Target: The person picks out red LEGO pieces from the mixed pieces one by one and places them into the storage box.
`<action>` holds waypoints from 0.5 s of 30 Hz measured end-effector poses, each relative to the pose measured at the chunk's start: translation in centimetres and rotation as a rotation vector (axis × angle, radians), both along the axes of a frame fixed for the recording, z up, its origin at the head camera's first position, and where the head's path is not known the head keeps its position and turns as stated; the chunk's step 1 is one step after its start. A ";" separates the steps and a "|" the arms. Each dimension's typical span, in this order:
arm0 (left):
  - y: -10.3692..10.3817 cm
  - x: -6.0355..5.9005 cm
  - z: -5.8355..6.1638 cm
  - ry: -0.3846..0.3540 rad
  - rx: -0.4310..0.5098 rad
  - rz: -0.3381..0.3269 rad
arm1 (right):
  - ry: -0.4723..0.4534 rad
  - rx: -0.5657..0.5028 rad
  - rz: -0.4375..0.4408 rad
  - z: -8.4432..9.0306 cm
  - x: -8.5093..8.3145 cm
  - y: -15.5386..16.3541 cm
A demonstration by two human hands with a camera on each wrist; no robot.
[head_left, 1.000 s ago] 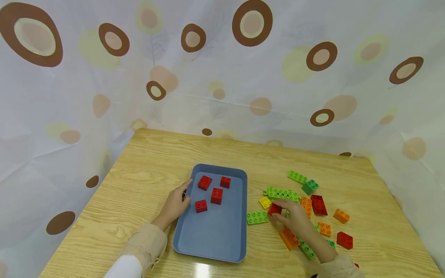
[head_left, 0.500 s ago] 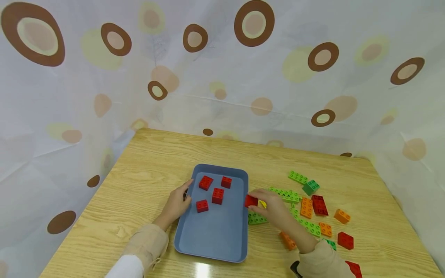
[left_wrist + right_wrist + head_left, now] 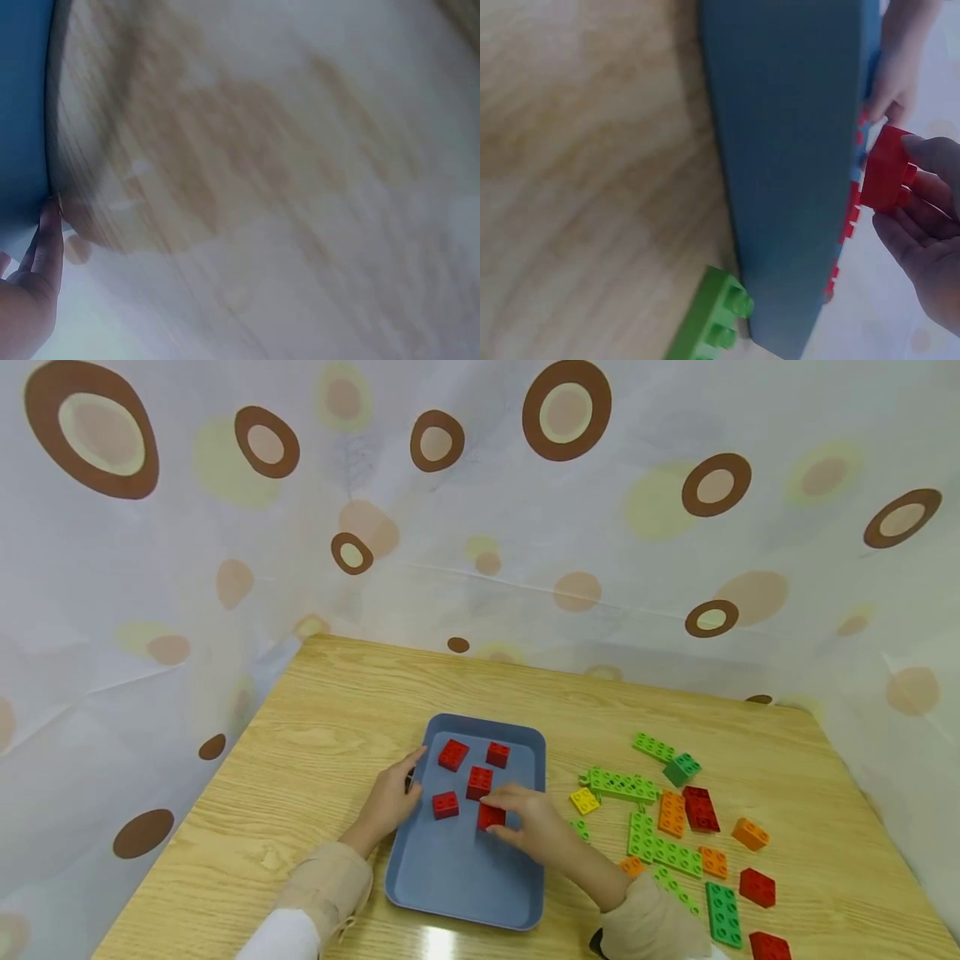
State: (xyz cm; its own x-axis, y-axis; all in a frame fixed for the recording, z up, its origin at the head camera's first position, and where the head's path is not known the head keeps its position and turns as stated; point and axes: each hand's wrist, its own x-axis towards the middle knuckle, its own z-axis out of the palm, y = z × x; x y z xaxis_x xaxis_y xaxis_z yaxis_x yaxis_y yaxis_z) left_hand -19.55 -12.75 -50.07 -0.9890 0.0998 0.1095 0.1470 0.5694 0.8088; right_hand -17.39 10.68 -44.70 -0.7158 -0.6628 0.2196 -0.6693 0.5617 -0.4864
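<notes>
My right hand point(image 3: 528, 828) has crossed from the tray's right rim to the middle of the blue tray point(image 3: 465, 893), carrying the red brick point(image 3: 491, 816) with it. In the head view, at lower centre, my fingers pinch that brick just over the tray floor, beside four other red bricks point(image 3: 480, 781); my left hand point(image 3: 390, 802) rests on the tray's left rim with relaxed fingers. Loose green and orange bricks point(image 3: 660, 847) lie on the wooden table point(image 3: 315, 735) to the right. The left wrist view, blurred, shows my fingertip point(image 3: 51, 225) touching the tray's edge point(image 3: 22, 112) at far left. In the right wrist view, my fingers point(image 3: 922, 225) clamp the red brick point(image 3: 885, 172) at right, above the tray point(image 3: 787, 150); a green brick point(image 3: 712, 315) sits at bottom centre.
</notes>
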 end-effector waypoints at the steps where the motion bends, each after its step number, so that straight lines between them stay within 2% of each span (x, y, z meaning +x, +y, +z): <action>1: 0.0 0.0 0.0 -0.001 0.000 -0.002 | -0.016 0.005 0.009 -0.3 0.1 -0.1; 8: 0.1 0.0 0.2 -0.016 -0.002 -0.002 | -0.083 0.031 0.043 -1.5 0.6 -0.5; 15: 0.1 0.1 0.1 -0.009 -0.001 0.004 | -0.138 0.054 0.031 -2.0 0.5 -0.8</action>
